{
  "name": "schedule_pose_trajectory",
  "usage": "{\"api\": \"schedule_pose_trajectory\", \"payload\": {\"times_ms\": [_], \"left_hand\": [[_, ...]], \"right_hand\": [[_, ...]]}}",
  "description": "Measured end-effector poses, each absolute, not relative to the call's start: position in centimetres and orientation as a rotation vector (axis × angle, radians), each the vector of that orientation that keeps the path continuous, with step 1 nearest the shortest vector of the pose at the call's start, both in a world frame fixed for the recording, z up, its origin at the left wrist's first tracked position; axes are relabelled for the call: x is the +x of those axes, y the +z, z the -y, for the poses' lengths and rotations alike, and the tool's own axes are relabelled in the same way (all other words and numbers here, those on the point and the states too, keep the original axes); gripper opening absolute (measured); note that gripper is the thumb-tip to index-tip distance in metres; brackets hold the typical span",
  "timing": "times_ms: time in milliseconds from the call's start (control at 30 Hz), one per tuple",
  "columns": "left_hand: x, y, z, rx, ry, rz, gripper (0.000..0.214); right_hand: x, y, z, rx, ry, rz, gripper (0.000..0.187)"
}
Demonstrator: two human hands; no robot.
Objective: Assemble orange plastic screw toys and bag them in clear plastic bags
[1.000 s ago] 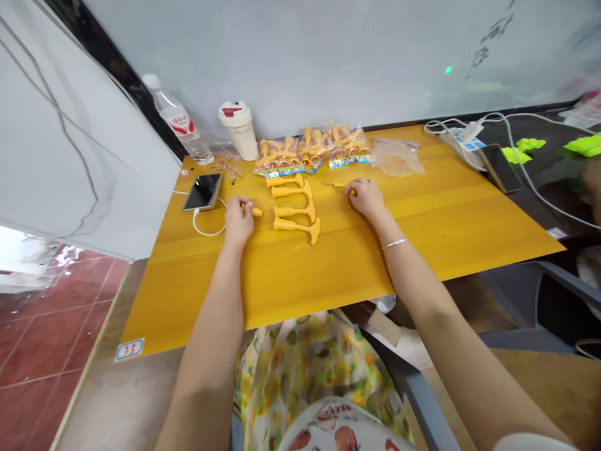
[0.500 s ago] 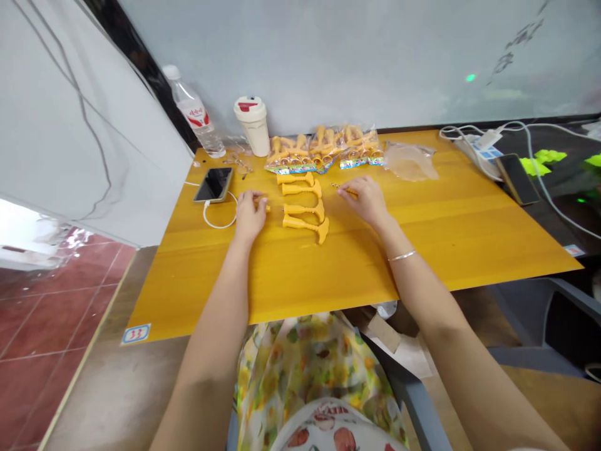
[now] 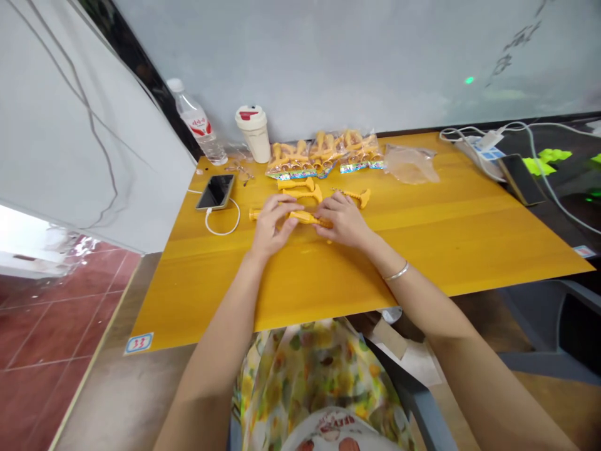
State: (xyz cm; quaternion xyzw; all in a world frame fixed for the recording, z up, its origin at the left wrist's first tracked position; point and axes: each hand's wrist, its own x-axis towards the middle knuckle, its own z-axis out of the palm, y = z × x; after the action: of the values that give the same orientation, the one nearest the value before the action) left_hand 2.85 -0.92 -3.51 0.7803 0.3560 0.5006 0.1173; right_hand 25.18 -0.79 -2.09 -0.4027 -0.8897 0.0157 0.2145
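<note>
At the far left of the surface [image 3: 375,282], a black smartphone [image 3: 215,191] lies face up with a white charging cable [image 3: 220,227] curling from it, below a water bottle [image 3: 195,122] and a cream takeaway cup [image 3: 253,133]. The left hand [image 3: 272,225] and right hand [image 3: 340,219] meet mid-surface, fingers curved and closed around orange plastic pieces [image 3: 305,217]. A rounded end pokes out left of the left hand and another reaches the right hand, though the fingers hide whether that's one piece or two. Just above lie two more orange pieces [image 3: 295,184], and a third [image 3: 359,197] sits beyond the right hand. Behind them are full plastic bags of similar parts [image 3: 323,153], then a crumpled clear bag [image 3: 410,164]. At the far right, a second phone [image 3: 520,178] lies beside white cables [image 3: 479,145].
</note>
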Motion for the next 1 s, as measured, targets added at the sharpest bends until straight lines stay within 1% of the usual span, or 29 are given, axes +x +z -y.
{"api": "schedule_pose_trajectory", "payload": {"times_ms": [100, 167, 200, 267, 333, 367, 400, 433, 467, 533, 567, 667, 733, 867, 933, 1000], "left_hand": [[4.1, -4.1, 1.3, 2.200, 1.507, -1.096, 0.043], [4.3, -4.5, 1.2, 2.076, 1.634, -1.219, 0.041], [4.3, -4.6, 1.1, 2.012, 1.707, -1.272, 0.041], [4.0, -4.7, 0.9, 1.912, 1.821, -1.337, 0.041], [3.7, -4.6, 0.8, 1.861, 1.857, -1.350, 0.043], [3.6, -4.5, 0.7, 1.847, 1.850, -1.345, 0.044], [3.5, -4.4, 0.7, 1.834, 1.838, -1.337, 0.045], [3.3, -4.2, 0.6, 1.820, 1.826, -1.330, 0.046], [3.2, -4.1, 0.5, 1.802, 1.821, -1.326, 0.047], [2.9, -3.7, 0.4, 1.771, 1.822, -1.325, 0.050], [2.8, -3.5, 0.4, 1.757, 1.819, -1.329, 0.052], [2.6, -3.0, 0.4, 1.700, 1.784, -1.372, 0.056], [2.7, -2.9, 0.3, 1.643, 1.720, -1.431, 0.057], [2.5, -3.1, -0.2, 1.475, 1.542, -1.536, 0.058], [2.3, -3.3, -0.5, 1.397, 1.477, -1.538, 0.058], [2.1, -3.4, -0.7, 1.378, 1.450, -1.500, 0.058]], "right_hand": [[24.9, -1.9, 1.1, -0.992, 0.146, 2.376, 0.023], [24.4, -2.0, 1.3, -0.975, 0.313, 2.212, 0.034], [24.1, -2.1, 1.3, -0.990, 0.447, 2.094, 0.042], [23.5, -2.3, 1.4, -1.028, 0.838, 1.873, 0.055], [23.0, -2.6, 1.7, -1.023, 1.252, 1.731, 0.057], [22.8, -2.7, 1.8, -0.997, 1.380, 1.701, 0.056], [22.6, -2.7, 2.0, -0.960, 1.419, 1.709, 0.054], [22.6, -2.8, 2.2, -0.919, 1.364, 1.762, 0.049], [22.7, -2.8, 2.3, -0.882, 1.229, 1.859, 0.042], [23.0, -2.8, 2.4, -0.841, 0.814, 2.137, 0.026], [23.2, -2.7, 2.3, -0.837, 0.575, 2.271, 0.022], [24.0, -2.7, 1.7, -0.807, -0.050, 2.462, 0.027], [24.2, -2.7, 1.4, -0.741, -0.306, 2.476, 0.027], [24.2, -2.4, 1.5, -0.707, -0.579, 2.453, 0.029], [24.1, -2.4, 1.6, -0.699, -0.628, 2.433, 0.031], [24.0, -2.7, 1.6, -0.675, -0.606, 2.415, 0.031]]}}
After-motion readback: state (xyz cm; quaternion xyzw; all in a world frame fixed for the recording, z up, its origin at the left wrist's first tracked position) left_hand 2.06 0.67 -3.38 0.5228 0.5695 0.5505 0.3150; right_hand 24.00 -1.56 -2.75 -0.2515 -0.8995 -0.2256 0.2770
